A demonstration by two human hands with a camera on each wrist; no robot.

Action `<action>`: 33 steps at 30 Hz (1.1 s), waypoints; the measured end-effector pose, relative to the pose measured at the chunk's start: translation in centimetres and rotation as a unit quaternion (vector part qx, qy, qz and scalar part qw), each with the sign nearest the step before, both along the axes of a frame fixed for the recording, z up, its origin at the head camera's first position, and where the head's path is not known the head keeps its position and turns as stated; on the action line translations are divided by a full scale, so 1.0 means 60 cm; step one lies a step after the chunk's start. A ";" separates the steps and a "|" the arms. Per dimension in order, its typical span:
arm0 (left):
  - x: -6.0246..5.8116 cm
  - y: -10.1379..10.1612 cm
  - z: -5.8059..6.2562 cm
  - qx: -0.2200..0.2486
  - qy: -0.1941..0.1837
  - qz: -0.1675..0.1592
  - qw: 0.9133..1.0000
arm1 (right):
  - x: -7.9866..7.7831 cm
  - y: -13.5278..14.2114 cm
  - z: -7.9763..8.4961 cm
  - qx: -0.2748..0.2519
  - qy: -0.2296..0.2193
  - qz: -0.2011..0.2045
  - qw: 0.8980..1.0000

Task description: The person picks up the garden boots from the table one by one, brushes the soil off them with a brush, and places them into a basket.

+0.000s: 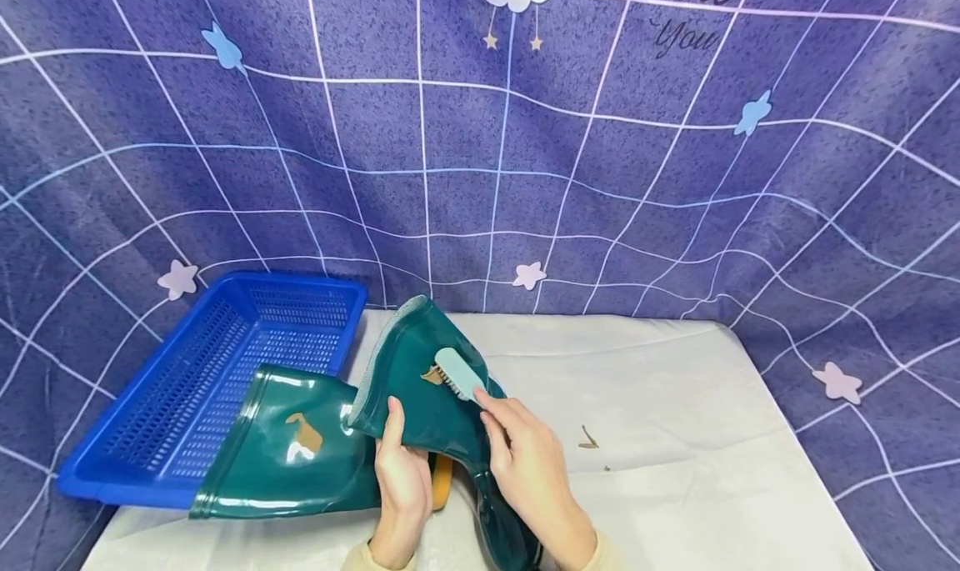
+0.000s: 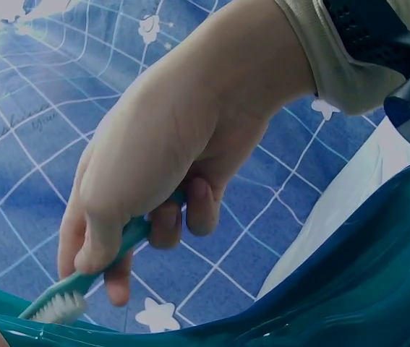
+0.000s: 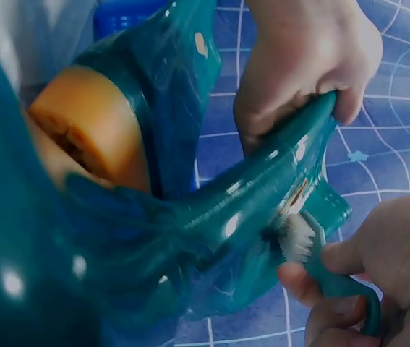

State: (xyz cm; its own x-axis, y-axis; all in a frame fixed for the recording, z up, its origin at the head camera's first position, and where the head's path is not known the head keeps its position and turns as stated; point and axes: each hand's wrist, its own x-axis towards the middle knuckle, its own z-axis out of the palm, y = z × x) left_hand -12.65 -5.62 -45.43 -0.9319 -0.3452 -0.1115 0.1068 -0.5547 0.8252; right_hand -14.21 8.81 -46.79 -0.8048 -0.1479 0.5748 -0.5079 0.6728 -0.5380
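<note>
Your head view looked forward and down at the worktop (image 1: 675, 404) from farther back. Your left and right wrist views looked across the boot (image 1: 412, 354) from close up; both showed your right hand (image 2: 154, 144) and the brush (image 3: 326, 278).

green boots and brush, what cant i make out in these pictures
- Handle of the brush: head view, mostly hidden by the right hand.
- Much of the held boot: left wrist view, cut off by the bottom edge.
- Foot of the lying boot: head view, mostly hidden behind the left hand and held boot.
- Brown scraps: head view, too small to identify.
</note>
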 end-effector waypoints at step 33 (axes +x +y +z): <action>-0.004 -0.019 -0.002 0.006 -0.004 -0.019 1.000 | 0.005 0.007 0.009 0.018 0.019 0.066 0.998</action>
